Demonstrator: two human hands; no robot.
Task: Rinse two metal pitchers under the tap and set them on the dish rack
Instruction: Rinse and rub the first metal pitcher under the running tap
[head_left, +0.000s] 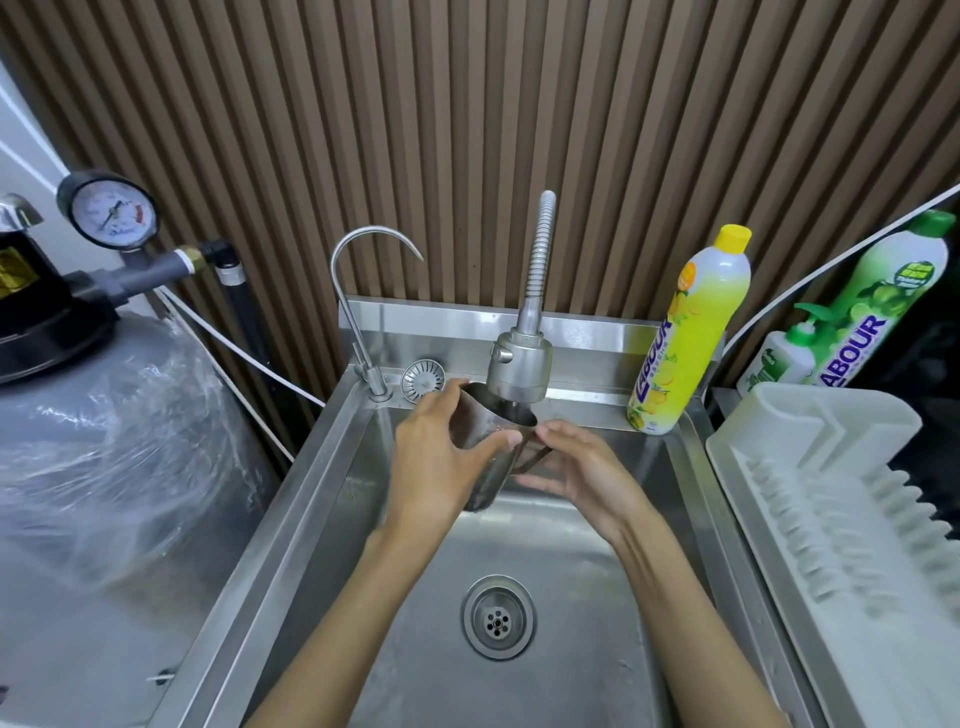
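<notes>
Over sink (322, 467), under tap (519, 371): metal pitcher (485, 483), tilted. Left hand (431, 462) wraps round its body. Right hand (582, 467) by handle (535, 460); grip hard to tell. Probably wet, slippery, hard, light. Best hold: handle, plus hand round body.

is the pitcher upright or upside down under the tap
Roughly upright: the pitcher has its mouth up beneath the spray head.

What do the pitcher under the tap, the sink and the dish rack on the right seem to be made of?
The pitcher looks like stainless steel, dull grey with soft reflections. The sink seems to be brushed stainless steel too: silver sheet with blurred highlights. The dish rack is probably moulded plastic, matt off-white, with thick rounded ribs and no metallic shine.
</notes>
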